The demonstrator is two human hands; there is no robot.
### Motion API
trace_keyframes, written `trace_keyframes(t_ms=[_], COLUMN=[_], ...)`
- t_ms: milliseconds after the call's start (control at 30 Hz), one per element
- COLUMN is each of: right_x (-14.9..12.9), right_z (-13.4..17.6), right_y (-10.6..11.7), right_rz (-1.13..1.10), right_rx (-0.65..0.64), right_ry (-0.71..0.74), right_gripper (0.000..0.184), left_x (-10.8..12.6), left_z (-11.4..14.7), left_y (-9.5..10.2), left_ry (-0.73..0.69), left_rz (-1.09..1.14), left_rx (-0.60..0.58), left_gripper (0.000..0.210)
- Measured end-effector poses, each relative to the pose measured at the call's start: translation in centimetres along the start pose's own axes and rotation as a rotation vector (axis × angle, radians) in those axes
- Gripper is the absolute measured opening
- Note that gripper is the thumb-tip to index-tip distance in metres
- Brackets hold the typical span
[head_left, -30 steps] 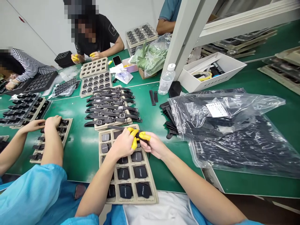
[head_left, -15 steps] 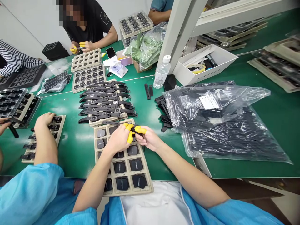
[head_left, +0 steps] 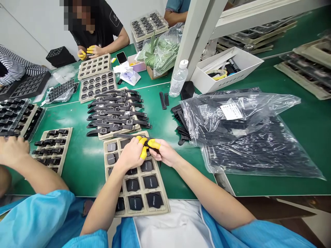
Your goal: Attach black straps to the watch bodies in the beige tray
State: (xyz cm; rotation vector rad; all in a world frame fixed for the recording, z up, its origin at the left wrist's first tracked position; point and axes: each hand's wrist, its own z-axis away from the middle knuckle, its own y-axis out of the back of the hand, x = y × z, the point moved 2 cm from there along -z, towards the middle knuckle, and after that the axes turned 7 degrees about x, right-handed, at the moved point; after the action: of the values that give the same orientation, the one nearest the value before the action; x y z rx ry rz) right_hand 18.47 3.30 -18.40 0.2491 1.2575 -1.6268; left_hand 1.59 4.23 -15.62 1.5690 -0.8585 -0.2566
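Note:
Both my hands meet over the upper part of a beige tray (head_left: 165, 203) whose pockets hold square black watch bodies (head_left: 150, 181). Yellow finger covers are on several fingertips. My left hand (head_left: 131, 151) is closed on a black watch with a strap (head_left: 122, 136) sticking out to the left. My right hand (head_left: 162, 151) pinches the same watch from the other side; its middle is hidden by the fingers. Just beyond, finished-looking watches with black straps (head_left: 116, 117) lie in rows across another tray.
A clear bag of black straps (head_left: 248, 144) lies at right, loose straps (head_left: 162, 100) and a water bottle (head_left: 178, 79) near it. A white box (head_left: 230, 70) stands behind. At left, a co-worker's arm (head_left: 33, 168) reaches beside a tray of watch parts (head_left: 64, 151).
My hands stay almost in place, fingers shifting slightly on the watch. The left neighbour's arm has drawn back to the left, away from the tray there.

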Motion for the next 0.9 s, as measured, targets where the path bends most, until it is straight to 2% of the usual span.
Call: trace_keyframes(t_ms=[133, 233, 300, 367, 433, 500, 567, 600, 633, 667, 700, 767, 833, 900], right_x=[-0.4, -0.6, -0.5, -0.4, -0.4, -0.6, -1.0, -1.2, -1.5, -1.8, -2.0, -2.0, -1.6, -1.0], right_z=[0.2, 0.3, 0.4, 0.5, 0.6, 0.7, 0.5, 0.4, 0.3, 0.2, 0.2, 0.3, 0.5, 0.7], right_y=[-0.2, -0.3, -0.4, -0.5, -0.5, -0.2, 0.4, 0.7, 0.9, 1.1, 1.1, 0.9, 0.3, -0.3], right_rz=[0.015, 0.075, 0.110, 0.083, 0.042, 0.074, 0.159, 0.186, 0.197, 0.192, 0.178, 0.156, 0.151, 0.154], right_rx=[-0.028, -0.022, -0.036, -0.090, -0.156, -0.191, -0.176, -0.146, -0.107, -0.066, -0.028, 0.009, -0.011, -0.065], right_ry=[0.102, 0.215, 0.228, 0.136, -0.014, -0.132, -0.154, -0.118, -0.059, 0.017, 0.095, 0.201, 0.215, 0.183], right_gripper=[0.043, 0.046, 0.049, 0.050, 0.049, 0.049, 0.050, 0.049, 0.049, 0.048, 0.047, 0.045, 0.042, 0.040], left_x=[-0.6, -1.0, -0.8, -0.6, -0.9, -1.8, -3.1, -3.7, -4.1, -4.2, -4.1, -3.1, -1.7, -0.7], left_z=[0.1, -0.1, -0.4, -0.6, -0.8, -0.6, -0.4, -0.3, -0.3, -0.3, -0.4, -0.7, -0.8, -0.8], left_y=[0.5, 0.7, 0.6, 0.5, 0.7, 1.3, 2.2, 2.5, 2.5, 2.3, 1.9, 0.6, -0.7, -1.2], left_ry=[0.052, 0.119, 0.146, 0.235, 0.397, 0.564, 0.678, 0.716, 0.749, 0.775, 0.789, 0.739, 0.570, 0.344], left_rz=[0.201, 0.380, 0.538, 0.746, 0.963, 1.105, 1.155, 1.160, 1.163, 1.167, 1.170, 1.126, 0.980, 0.776], left_rx=[0.105, 0.280, 0.398, 0.486, 0.589, 0.772, 0.980, 1.044, 1.053, 1.001, 0.887, 0.582, 0.340, 0.266], left_gripper=[0.049, 0.032, 0.020, 0.024, 0.031, 0.037, 0.043, 0.046, 0.048, 0.048, 0.048, 0.046, 0.040, 0.039])
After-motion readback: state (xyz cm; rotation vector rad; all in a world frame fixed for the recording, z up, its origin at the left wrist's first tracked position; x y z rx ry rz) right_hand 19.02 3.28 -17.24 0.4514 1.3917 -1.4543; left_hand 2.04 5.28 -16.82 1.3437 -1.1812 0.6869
